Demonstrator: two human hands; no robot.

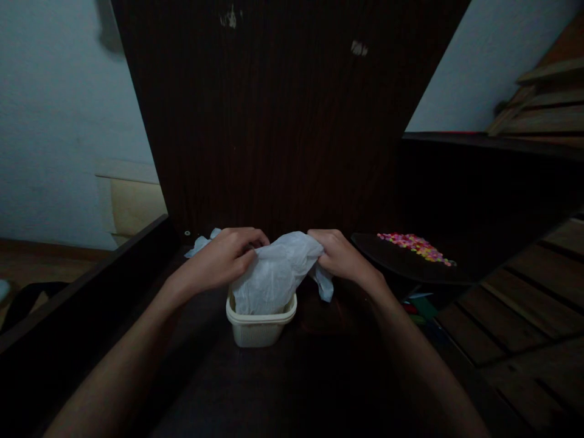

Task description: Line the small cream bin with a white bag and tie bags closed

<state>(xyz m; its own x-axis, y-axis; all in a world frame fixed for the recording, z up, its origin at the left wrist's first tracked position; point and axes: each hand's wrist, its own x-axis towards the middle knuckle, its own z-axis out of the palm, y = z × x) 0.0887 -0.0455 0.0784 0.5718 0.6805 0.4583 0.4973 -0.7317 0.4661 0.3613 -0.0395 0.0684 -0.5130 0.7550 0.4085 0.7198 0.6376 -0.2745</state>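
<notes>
A white, thin plastic bag (pixel 269 283) hangs partly inside a small cream-coloured bin (pixel 258 331) on the dark desk. My left hand (pixel 230 255) grips the bag's upper left edge, thumb toward me and fingers behind the film. On the other side my right hand (pixel 337 252) is closed on the bag's upper right corner, and a loose end of the film dangles below it. Bunched film also shows behind my left wrist. What the bin holds beneath the bag is hidden.
Behind the desk surface (pixel 255 395) rises a dark wooden panel (pixel 292 121). A raised ledge (pixel 82 292) runs along the left. Pink and yellow beads (pixel 417 246) lie on a rounded shelf at the right, with wooden slats (pixel 515 310) beyond.
</notes>
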